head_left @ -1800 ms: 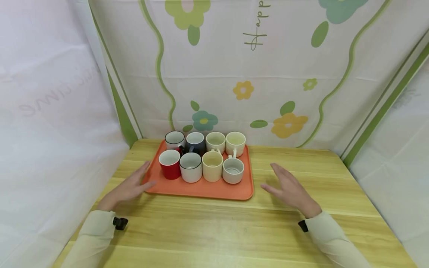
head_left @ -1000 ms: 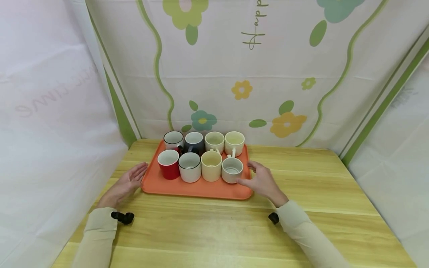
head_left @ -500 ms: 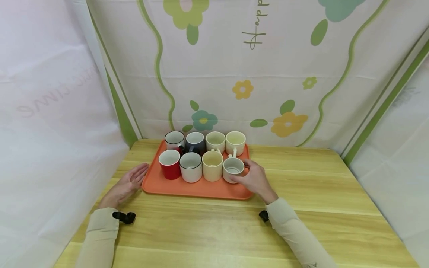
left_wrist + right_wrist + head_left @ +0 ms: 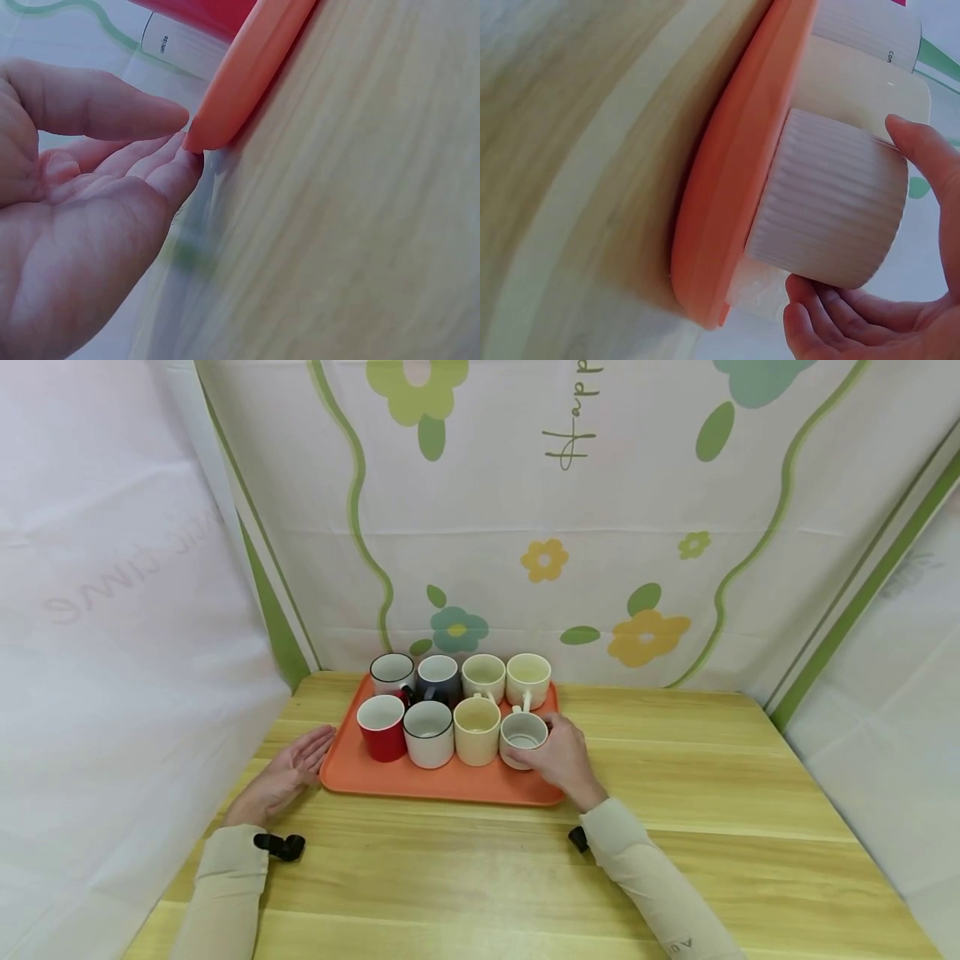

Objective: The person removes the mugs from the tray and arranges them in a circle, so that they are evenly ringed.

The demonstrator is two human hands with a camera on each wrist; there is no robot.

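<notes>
An orange tray [image 4: 442, 784] holds several mugs in two rows. My right hand [image 4: 564, 762] grips the small white ribbed mug [image 4: 832, 199] at the tray's front right corner, thumb on one side and fingers on the other. The mug stands upright on the tray. At the tray's left edge my left hand [image 4: 287, 773] lies palm up, its fingers fairly straight, fingertips touching the rim in the left wrist view. Also in the front row are a red mug [image 4: 383, 739], a white mug with a black rim [image 4: 428, 745] and a cream-yellow mug [image 4: 477, 743].
Behind them stand another black-rimmed mug [image 4: 392, 671], a dark grey mug [image 4: 438, 677] and two pale cream mugs, including the right one [image 4: 528, 677]. The tray sits at the back of a wooden table [image 4: 450, 877], against a flowered cloth [image 4: 480, 527].
My right hand has come in from the right and closed around the ribbed mug. The left hand has turned palm up beside the tray's edge. Tray and mugs look unmoved.
</notes>
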